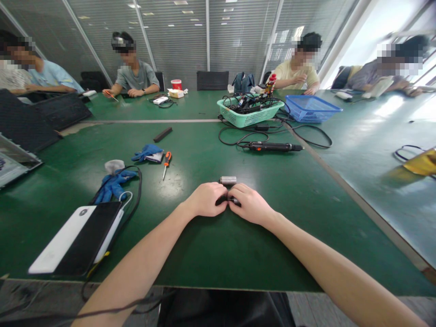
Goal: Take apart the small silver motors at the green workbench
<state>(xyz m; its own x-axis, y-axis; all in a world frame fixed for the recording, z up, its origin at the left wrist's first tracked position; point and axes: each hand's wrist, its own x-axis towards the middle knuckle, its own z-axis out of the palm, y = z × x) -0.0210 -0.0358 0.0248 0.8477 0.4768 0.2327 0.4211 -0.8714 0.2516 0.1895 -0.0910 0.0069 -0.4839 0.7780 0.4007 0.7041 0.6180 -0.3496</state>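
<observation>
Both of my hands meet over the green table (204,254), thumbs close together. My left hand (207,199) is closed, fingers curled inward, and whatever it may grip is hidden in shadow. My right hand (250,203) is curled round a small shiny metal part (235,200); only a bit of it shows between thumb and fingers. Just beyond the fingertips, a short silvery metal cylinder (228,180) lies on its side. To the left lies a screwdriver (166,165) with an orange and black handle, apart from my hands.
At left are a white and black device (76,238) with a cable, blue gloves (114,185) and a dark bar (162,134). Ahead lie a black electric screwdriver (272,146), a green basket (247,117) of tools and a blue basket (311,111). Several people sit around the table.
</observation>
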